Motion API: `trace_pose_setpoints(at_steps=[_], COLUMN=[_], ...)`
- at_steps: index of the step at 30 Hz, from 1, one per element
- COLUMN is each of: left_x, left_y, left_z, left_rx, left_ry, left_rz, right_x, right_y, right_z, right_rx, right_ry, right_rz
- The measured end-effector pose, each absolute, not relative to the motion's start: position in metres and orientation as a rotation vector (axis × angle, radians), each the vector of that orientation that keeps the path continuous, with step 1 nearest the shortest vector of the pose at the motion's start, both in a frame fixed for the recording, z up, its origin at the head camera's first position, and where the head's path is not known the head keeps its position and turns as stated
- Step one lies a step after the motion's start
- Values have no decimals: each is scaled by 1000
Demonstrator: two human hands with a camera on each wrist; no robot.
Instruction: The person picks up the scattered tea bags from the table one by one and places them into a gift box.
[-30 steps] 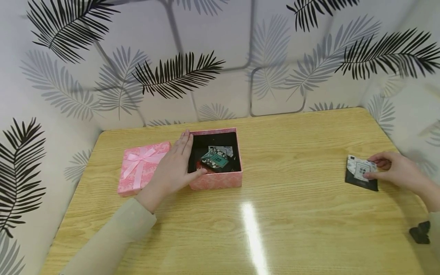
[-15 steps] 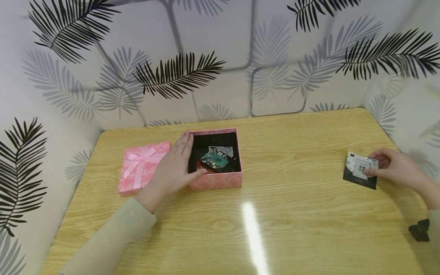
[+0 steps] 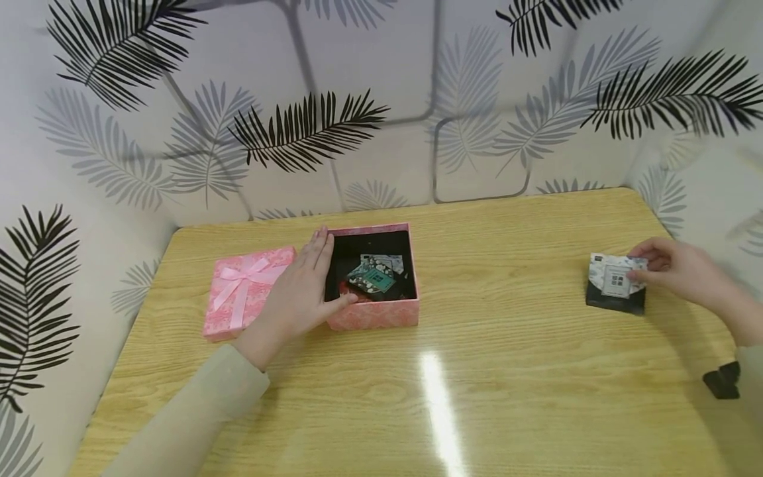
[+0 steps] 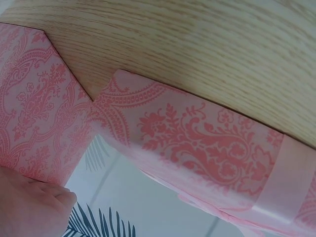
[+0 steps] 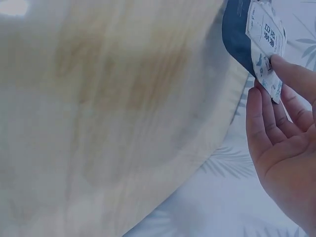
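The right hand [image 3: 679, 271] is pinching a small packet [image 3: 616, 283] just above the tabletop [image 3: 507, 371], well right of the open pink box [image 3: 372, 311]. The left hand [image 3: 298, 298] is lying flat, fingers straight, steadying the box's near-left corner.

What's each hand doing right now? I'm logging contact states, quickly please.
Left hand: open, fingers straight, resting on the open pink box.
Right hand: pinching a small packet.

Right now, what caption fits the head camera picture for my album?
Left hand rests on the open pink box beside its bowed lid; right hand pinches a small packet over the wooden table.
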State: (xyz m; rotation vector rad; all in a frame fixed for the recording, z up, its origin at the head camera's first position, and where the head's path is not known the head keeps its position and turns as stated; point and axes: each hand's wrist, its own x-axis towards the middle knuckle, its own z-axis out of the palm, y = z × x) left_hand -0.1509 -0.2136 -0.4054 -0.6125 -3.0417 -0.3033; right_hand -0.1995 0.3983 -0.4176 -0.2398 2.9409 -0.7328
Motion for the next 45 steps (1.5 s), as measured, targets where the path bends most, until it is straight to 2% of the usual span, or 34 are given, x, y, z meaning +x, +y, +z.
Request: trace_pose_setpoints(at_steps=[22,45], left_x=[-149,-151], left_y=[-214,-212], left_z=[-405,-401], left_rx=[-606,-610], left_ry=[-3062,-3074], left_rz=[-290,-246], right_x=[-230,-261], right_y=[343,266], right_z=[-371,-341], right_rx=[-337,-368], right_ry=[2939,2946], right_rz=[-844,-1234])
